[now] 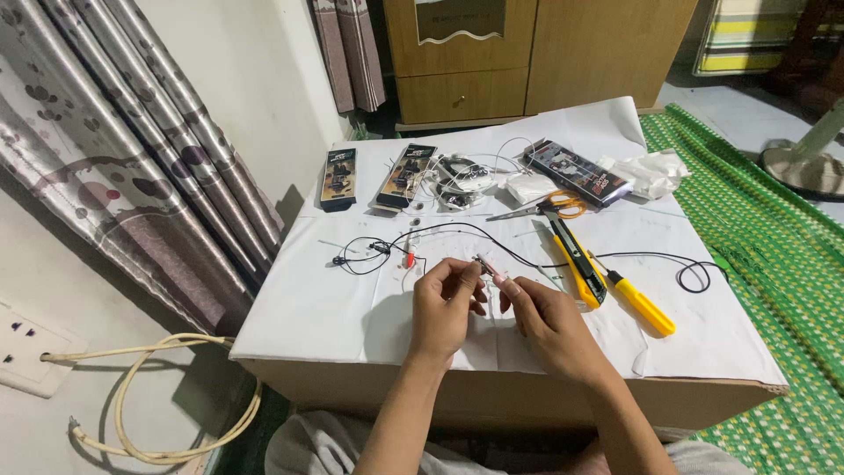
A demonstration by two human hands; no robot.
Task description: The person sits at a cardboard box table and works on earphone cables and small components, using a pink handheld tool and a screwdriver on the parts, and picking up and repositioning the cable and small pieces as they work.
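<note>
My left hand [444,303] and my right hand [545,317] meet over the white paper sheet [316,303] that covers a cardboard box. Both pinch the end of a thin black wire [527,255] between fingertips, about the middle of the sheet. The wire loops away to the left past a small red piece [410,258] and runs right to a coil [694,275]. A yellow utility knife [580,259] and a yellow-handled screwdriver [640,302] lie just right of my right hand.
Orange-handled scissors [554,205], three dark flat packages [338,179] [405,175] [577,171], white cables [462,180] and crumpled white wrap [655,171] lie at the far side. A curtain [132,141], a wall socket [26,347] with a cream cable, a wooden cabinet [527,53] and a green mat [774,246] surround the box.
</note>
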